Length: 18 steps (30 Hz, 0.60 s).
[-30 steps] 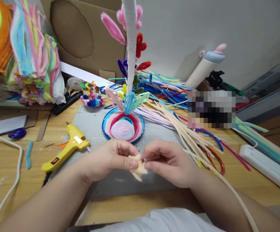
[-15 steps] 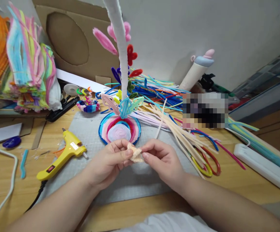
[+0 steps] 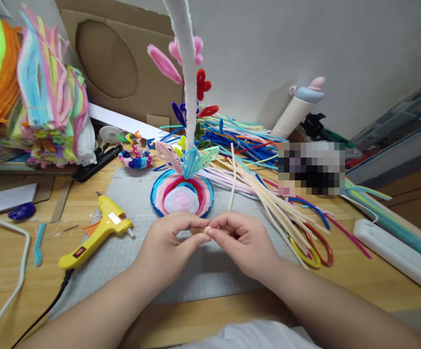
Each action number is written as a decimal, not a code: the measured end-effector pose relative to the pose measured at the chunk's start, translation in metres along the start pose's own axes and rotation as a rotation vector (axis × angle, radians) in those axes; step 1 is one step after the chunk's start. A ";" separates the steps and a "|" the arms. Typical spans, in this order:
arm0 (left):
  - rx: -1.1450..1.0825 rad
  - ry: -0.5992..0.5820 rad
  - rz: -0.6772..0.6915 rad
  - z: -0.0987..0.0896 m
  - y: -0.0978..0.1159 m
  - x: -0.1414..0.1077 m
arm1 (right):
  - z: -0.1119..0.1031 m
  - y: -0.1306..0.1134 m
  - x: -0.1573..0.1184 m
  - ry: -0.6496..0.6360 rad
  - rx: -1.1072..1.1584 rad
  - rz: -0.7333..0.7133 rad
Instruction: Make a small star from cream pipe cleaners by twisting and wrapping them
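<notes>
Between my fingertips is a small cream pipe cleaner, mostly hidden by the fingers; a loose straight end rises beyond my right hand. My left hand pinches it from the left with thumb and forefinger. From the right, my right hand pinches the same piece, and the two thumbs almost meet. Just beyond the hands stands a pipe-cleaner ornament with a round striped base, a white wrapped stem and coloured petals and butterfly wings around it.
A yellow glue gun lies on the grey mat at left. Cream pipe cleaners spread out on the right, near a white power strip. Bundled pipe cleaners stand at back left. A capped bottle leans by the wall.
The cream piece, earlier showing as a flat coiled shape, is now nearly covered by my fingers, which have closed together. Its loose end tilts the other way. The view has shifted slightly.
</notes>
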<state>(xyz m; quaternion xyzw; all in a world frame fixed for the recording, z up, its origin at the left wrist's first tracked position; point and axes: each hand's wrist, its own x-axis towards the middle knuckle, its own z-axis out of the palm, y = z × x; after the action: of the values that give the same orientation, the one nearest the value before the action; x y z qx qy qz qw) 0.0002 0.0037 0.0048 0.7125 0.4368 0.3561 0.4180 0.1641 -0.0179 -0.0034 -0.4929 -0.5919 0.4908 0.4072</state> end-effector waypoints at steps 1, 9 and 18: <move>0.028 0.014 0.022 0.000 0.000 0.000 | -0.001 -0.001 0.001 -0.027 0.003 -0.002; -0.422 0.057 -0.288 -0.003 0.000 0.003 | -0.023 -0.011 0.003 -0.048 -0.231 -0.123; -0.955 -0.143 -0.467 -0.005 0.000 0.006 | -0.023 -0.015 0.001 -0.059 -0.211 -0.198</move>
<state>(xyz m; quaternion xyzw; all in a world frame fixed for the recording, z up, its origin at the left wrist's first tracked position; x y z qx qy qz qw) -0.0021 0.0106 0.0073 0.3493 0.3434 0.3633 0.7925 0.1830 -0.0129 0.0154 -0.4575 -0.6977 0.3975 0.3820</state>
